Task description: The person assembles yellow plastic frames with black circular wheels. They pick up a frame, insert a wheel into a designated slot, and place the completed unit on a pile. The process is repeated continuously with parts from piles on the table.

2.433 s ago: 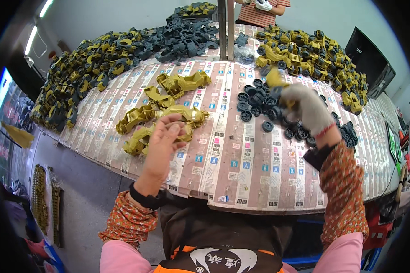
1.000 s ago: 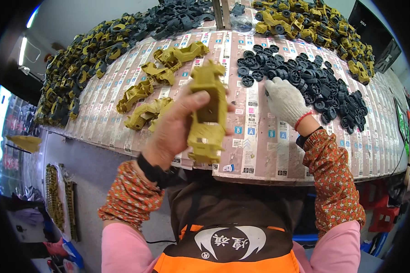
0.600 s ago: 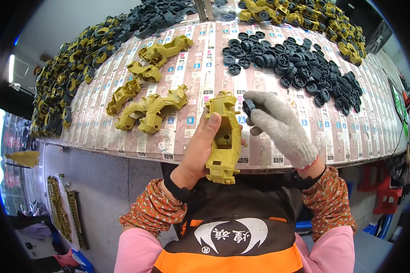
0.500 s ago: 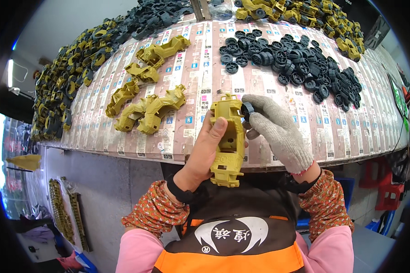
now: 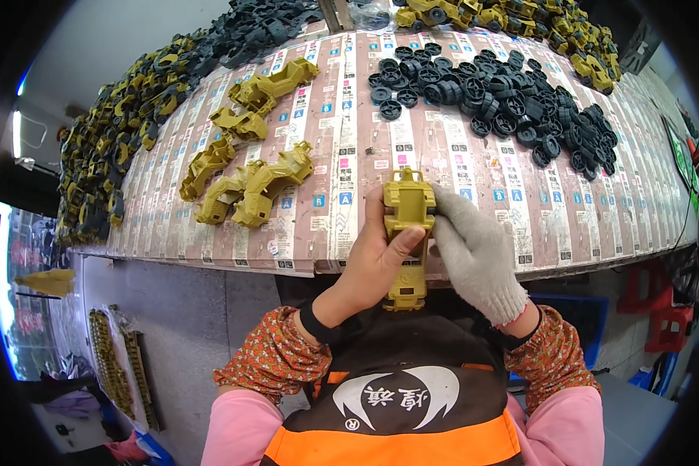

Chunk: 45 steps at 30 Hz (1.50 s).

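My bare left hand (image 5: 379, 252) is wrapped round a yellow plastic toy car body (image 5: 408, 203), thumb across its middle. The body stands lengthwise in front of me, over the table's front edge. My right hand (image 5: 478, 256), in a grey knit glove, is closed against the right side of the same body, its fingertips partly behind it. No wheel shows at that side; the gloved fingers hide the spot. To the left on the table lie several more yellow car bodies (image 5: 276, 182). Beyond my right hand spreads a heap of black toy wheels (image 5: 512, 105).
The table (image 5: 338, 147) is covered with printed sheeting. Yellow and black car parts (image 5: 124, 132) pile up along its left edge, with dark parts (image 5: 256, 35) at the back. Yellow bodies with wheels (image 5: 594, 70) fill the far right. Red stools (image 5: 668, 326) stand below right.
The car body has moved slightly right and been turned in my left hand. The black wheel seen in my gloved fingers is now out of sight, and those fingers press along the body's side.
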Available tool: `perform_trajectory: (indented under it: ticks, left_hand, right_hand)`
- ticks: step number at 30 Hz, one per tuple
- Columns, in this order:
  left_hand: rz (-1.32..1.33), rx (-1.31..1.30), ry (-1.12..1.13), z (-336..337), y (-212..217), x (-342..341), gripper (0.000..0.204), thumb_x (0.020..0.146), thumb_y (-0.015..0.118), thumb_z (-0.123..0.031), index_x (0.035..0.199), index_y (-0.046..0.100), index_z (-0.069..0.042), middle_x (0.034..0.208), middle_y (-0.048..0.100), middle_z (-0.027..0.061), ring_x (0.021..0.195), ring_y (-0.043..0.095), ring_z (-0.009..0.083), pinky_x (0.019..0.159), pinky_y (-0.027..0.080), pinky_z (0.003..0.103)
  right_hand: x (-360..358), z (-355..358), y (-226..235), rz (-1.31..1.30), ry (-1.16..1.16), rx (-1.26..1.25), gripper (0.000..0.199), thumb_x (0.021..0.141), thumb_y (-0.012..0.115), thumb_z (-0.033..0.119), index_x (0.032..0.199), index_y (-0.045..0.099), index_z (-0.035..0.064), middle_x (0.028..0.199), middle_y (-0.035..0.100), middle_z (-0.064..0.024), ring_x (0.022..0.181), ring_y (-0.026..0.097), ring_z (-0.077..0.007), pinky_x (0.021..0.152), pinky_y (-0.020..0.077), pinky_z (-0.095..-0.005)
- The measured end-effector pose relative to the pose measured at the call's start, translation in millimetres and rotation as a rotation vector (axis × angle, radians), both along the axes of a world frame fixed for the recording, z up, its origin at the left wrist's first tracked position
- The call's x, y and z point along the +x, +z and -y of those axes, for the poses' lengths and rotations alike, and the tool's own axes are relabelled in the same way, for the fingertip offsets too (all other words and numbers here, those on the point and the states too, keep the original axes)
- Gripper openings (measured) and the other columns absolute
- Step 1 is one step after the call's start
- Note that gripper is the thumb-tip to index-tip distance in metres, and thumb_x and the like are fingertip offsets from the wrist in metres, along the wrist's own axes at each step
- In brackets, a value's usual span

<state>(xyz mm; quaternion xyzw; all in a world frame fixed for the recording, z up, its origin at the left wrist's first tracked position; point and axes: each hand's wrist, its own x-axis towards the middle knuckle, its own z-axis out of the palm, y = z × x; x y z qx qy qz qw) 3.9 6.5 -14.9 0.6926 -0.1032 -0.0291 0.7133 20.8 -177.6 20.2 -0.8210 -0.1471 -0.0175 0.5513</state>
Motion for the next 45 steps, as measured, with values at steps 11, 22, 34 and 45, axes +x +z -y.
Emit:
perform_trajectory:
  ticks: [11,22,34,45]
  left_hand:
    - [0.002,0.074,-0.181,18,-13,-5,0.079,0.110,0.063,-0.036,0.161,0.018,0.004,0.139,0.060,0.0190,0.126,0.061,0.0262,0.107,0.048,0.037]
    - [-0.207,-0.205,-0.182,24,4,12,0.067,0.110,0.065,-0.034,0.160,0.029,-0.010,0.136,0.058,0.0058,0.121,0.057,0.0127,0.103,0.050,0.032]
    - [-0.419,-0.515,0.044,6,7,18,0.052,0.103,0.074,-0.024,0.146,0.046,-0.013,0.124,0.062,0.0021,0.109,0.066,0.0133,0.090,0.061,0.033]
    - [-0.281,-0.641,0.216,16,6,24,0.036,0.105,0.073,-0.026,0.134,0.058,-0.011,0.111,0.069,0.0030,0.092,0.073,0.0139,0.074,0.065,0.032]
  right_hand:
    - [-3,33,12,0.089,0.033,-0.261,0.026,0.088,0.061,0.003,0.113,0.063,0.0004,0.087,0.070,-0.0277,0.083,0.071,-0.0480,0.073,0.0557,-0.0547]
    - [90,116,12,0.114,-0.303,-0.352,0.020,0.102,0.063,0.017,0.111,0.073,0.0020,0.098,0.079,-0.0182,0.086,0.078,-0.0294,0.075,0.0609,-0.0394]
    - [138,167,-11,0.280,-0.461,-0.872,0.032,0.097,0.066,0.025,0.120,0.065,0.0041,0.117,0.068,-0.0220,0.110,0.068,-0.0422,0.096,0.0546,-0.0506]
    - [-8,39,14,-0.535,0.207,0.268,0.038,0.107,0.057,0.012,0.143,0.057,-0.0020,0.126,0.067,-0.0108,0.114,0.064,-0.0150,0.099,0.0543,-0.0312]
